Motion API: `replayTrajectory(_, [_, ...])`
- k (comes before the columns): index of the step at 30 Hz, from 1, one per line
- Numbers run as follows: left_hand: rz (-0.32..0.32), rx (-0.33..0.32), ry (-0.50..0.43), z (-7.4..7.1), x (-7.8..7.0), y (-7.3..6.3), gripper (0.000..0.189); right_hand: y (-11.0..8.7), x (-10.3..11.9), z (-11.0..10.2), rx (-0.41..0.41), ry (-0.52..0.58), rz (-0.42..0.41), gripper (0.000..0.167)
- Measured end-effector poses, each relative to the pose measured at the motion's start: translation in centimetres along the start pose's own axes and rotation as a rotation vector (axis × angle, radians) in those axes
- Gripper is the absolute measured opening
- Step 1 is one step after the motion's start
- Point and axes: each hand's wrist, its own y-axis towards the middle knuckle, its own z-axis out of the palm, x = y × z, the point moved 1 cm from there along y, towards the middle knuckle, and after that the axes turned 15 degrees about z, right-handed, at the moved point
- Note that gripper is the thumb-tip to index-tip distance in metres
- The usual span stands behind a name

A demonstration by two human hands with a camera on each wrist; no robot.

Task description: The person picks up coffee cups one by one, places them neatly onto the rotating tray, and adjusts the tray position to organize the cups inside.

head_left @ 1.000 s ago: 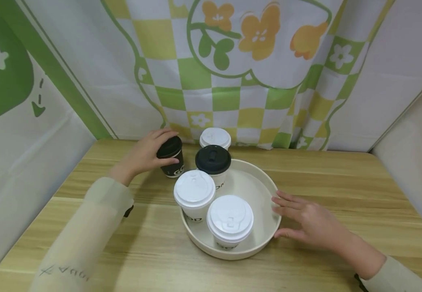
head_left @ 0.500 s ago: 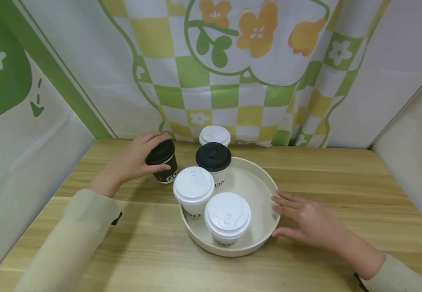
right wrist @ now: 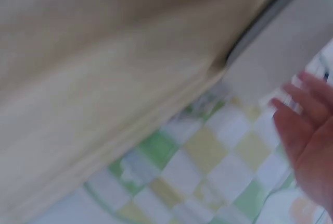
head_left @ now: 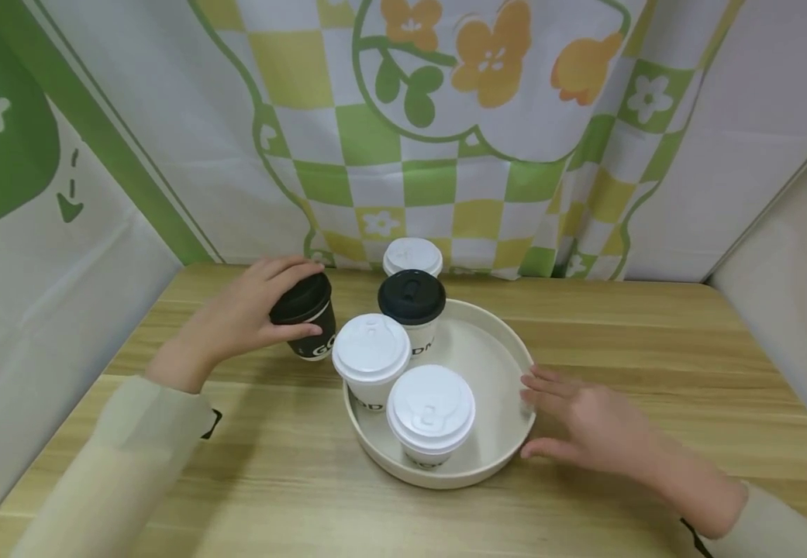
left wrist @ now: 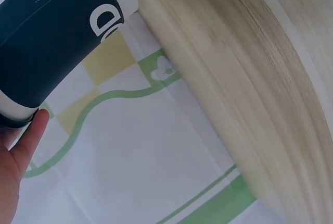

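My left hand holds a black paper cup by its black lid, thumb along the near side and fingers over the far side. The cup is left of the round cream tray. In the left wrist view its dark side carries white print, and fingertips meet the lid end. On the tray are a front white-lidded cup, another white-lidded cup at the left rim, and a white cup with a black lid. My right hand rests extended fingers against the tray's right rim.
Behind the black-lidded white cup, one more white-lidded cup stands near the back curtain. The wooden table ends at the curtain and at pale side walls.
The left hand has moved left and slightly toward me with the black cup, widening the gap to the tray. The right hand stays at the tray's rim.
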Motion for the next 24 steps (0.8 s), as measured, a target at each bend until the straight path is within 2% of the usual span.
replayTrajectory(5, [-0.004,-0.001,-0.005,-0.1,-0.1,-0.3,0.080,1.4,-3.2,-0.5,0.039,0.132,-0.089,0.082])
replayTrajectory(11, [-0.016,-0.011,-0.007,-0.4,-0.1,-0.6,0.080,3.4,-6.0,0.0,0.136,0.184,-0.062,0.095])
replayTrajectory(18, [-0.024,-0.020,-0.003,-0.6,-0.2,-0.8,0.080,5.2,-6.5,0.7,0.307,0.149,-0.008,0.096])
replayTrajectory(24, [-0.026,-0.027,0.007,-0.5,0.0,-0.7,0.081,5.6,-6.4,1.1,0.331,0.165,-0.042,0.089])
